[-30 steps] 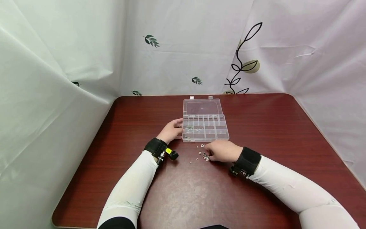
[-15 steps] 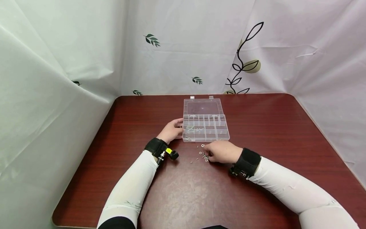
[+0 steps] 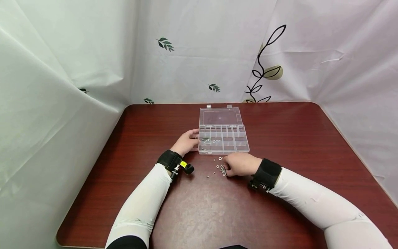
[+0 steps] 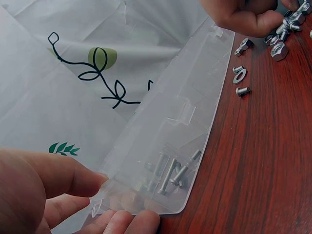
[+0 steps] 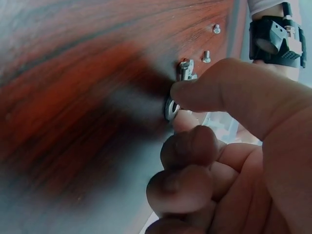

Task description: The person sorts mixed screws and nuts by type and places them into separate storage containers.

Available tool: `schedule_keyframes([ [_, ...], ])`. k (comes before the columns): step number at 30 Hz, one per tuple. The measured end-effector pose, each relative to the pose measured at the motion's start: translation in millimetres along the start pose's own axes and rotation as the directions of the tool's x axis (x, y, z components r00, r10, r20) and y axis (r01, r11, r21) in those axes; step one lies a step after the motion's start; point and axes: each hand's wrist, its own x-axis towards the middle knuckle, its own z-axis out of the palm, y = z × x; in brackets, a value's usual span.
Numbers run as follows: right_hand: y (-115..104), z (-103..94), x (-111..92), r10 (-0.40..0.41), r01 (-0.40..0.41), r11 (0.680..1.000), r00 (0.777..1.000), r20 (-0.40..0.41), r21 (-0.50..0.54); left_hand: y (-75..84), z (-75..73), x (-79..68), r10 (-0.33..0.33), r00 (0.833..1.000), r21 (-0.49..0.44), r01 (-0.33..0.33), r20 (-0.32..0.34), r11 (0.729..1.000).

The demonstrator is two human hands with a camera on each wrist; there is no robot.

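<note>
A clear plastic compartment box [image 3: 237, 148] lies on the table with its lid folded back. My left hand [image 3: 185, 142] holds its left side, thumb on the edge and fingers along the wall in the left wrist view. Several long screws [image 4: 168, 175] show through the plastic near those fingers. In front of the box, my right hand [image 3: 242, 164] bends over a small pile of screws and nuts [image 4: 285, 29]. In the right wrist view its thumb and index finger pinch a metal washer [image 5: 171, 109], partly hidden by the fingertips.
Short screws [image 4: 243, 91] and a loose washer [image 4: 239, 76] lie between the pile and the box's front edge. More small screws [image 5: 206, 57] are scattered left of the pile. A patterned white curtain [image 3: 192, 52] hangs behind the dark red table [image 3: 280, 135].
The right hand has shifted very slightly at the pile, its fingers still down among the hardware. My left hand and the box stay in place.
</note>
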Motion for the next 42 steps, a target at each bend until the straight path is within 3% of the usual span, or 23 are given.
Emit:
schedule_keyframes([
  [15, 3, 0.9, -1, -0.098, 0.099, 0.995, 0.995, -0.022, 0.021, 1.1, 0.4, -2.8, 0.002, 1.0, 0.008, -0.002, -0.003, 1.0],
  [24, 5, -4.7, -2, -0.097, 0.098, 0.995, 0.994, -0.045, 0.033, 0.4, 1.2, -4.1, 0.009, 1.0, 0.015, -0.009, 0.0, 1.0],
  [28, 8, -14.3, 0, -0.057, 0.066, 0.995, 0.992, -0.115, 0.078, -0.7, 1.4, -3.2, 0.014, 1.0, 0.008, -0.014, 0.0, 1.0],
  [35, 11, -29.3, 16, 0.068, -0.03, 0.988, 0.964, -0.256, 0.149, -1.3, 2.2, -4.2, 0.009, 1.0, 0.01, -0.009, -0.002, 1.0],
  [42, 13, -36.6, 42, 0.146, -0.115, 0.982, 0.966, -0.214, 0.15, 2.0, 1.7, -3.4, 0.007, 1.0, 0.024, -0.007, -0.008, 1.0],
])
